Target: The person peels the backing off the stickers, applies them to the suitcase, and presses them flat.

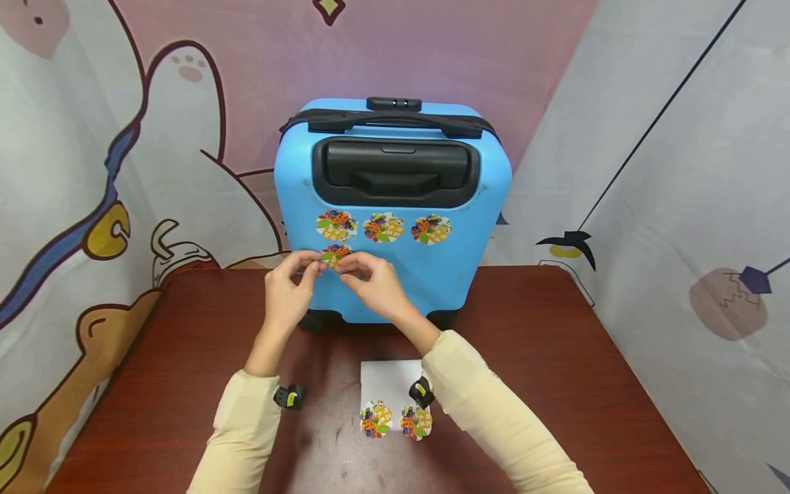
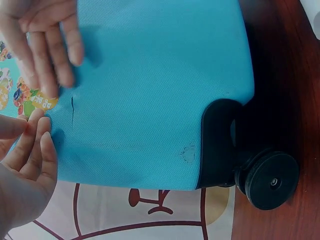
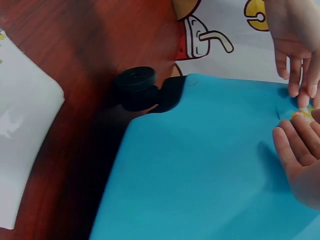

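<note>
A round fruit-print sticker (image 1: 335,254) lies against the front of the blue suitcase (image 1: 420,274), below the left end of a row of three like it. My left hand (image 1: 289,287) pinches its left edge between thumb and forefinger. At the lower right edge, my right hand (image 1: 378,287) holds the sticker with thumb and forefinger close together. In the left wrist view, fingers cover part of the sticker (image 2: 37,101). The right wrist view shows only a sliver of it between both hands.
On the brown table (image 1: 524,357), a white backing sheet (image 1: 385,381) lies near me with two fruit stickers (image 1: 375,419) at its near edge. The suitcase stands upright on black wheels (image 2: 272,180), against a printed cloth backdrop (image 1: 432,55).
</note>
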Demonstrator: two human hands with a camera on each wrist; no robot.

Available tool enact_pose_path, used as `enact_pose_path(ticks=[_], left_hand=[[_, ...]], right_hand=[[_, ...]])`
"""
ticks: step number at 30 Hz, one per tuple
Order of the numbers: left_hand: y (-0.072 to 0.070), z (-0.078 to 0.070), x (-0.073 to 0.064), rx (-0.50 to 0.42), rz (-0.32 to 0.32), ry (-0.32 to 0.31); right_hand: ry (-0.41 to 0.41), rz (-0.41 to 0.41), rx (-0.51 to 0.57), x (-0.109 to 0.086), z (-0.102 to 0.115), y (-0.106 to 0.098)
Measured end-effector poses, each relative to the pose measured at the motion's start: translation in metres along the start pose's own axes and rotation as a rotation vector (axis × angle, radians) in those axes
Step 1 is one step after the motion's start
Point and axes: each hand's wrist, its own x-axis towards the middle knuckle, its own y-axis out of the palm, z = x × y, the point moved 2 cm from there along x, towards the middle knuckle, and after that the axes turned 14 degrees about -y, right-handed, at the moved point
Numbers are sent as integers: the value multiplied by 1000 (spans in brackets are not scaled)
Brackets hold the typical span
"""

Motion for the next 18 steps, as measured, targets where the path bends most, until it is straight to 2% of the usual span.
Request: enact_pose_path(ticks=[2,8,11,13,18], left_hand=[[1,5,1,-1,1,-9],[7,35,6,-12,9,-41],[8,38,5,5,16,-41],[8,39,3,19,22,-39],[11,45,-1,34,48,-53]], right_hand=[[27,16,-2,-3,-3,0],[69,23,23,-10,-6,-6],[101,25,27,-13,-6,-11],[129,30,23,-16,3,-15],[147,30,0,-26,-6,-23]])
